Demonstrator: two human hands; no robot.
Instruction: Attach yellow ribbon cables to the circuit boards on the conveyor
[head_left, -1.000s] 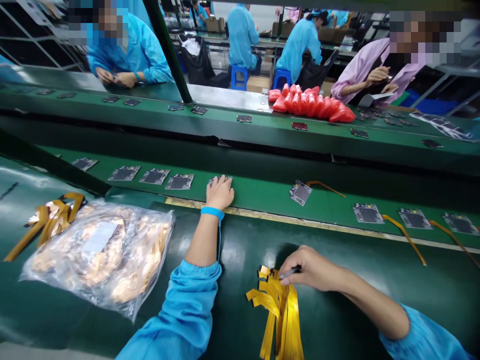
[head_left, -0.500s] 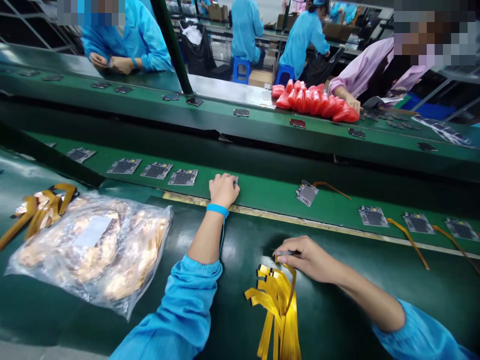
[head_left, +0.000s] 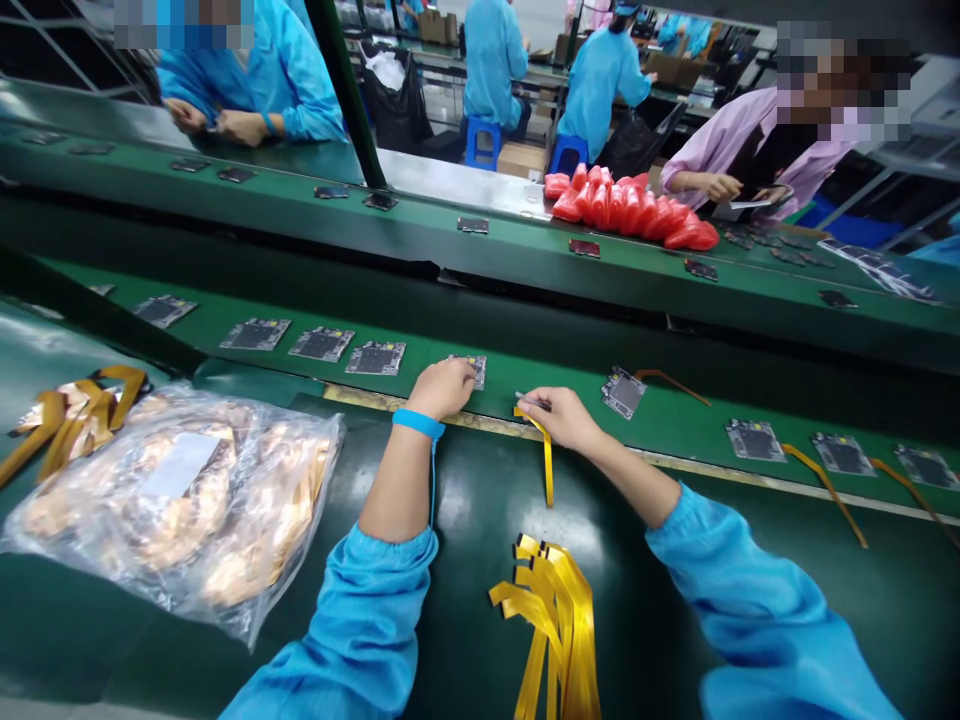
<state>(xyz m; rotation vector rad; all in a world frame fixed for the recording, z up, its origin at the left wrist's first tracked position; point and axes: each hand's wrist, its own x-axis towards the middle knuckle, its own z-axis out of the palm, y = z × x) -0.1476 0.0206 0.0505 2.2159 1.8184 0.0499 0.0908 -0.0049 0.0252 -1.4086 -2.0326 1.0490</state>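
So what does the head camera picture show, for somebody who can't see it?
A person's left hand presses on a small circuit board on a green conveyor belt, while the right hand holds one yellow ribbon strip beside it. More yellow strips and a clear bag lie nearer; other workers sit behind.

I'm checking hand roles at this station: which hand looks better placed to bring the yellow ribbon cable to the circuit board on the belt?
Probably the right hand: it pinches the yellow ribbon cable beside the circuit board, which the left hand is pressing on.
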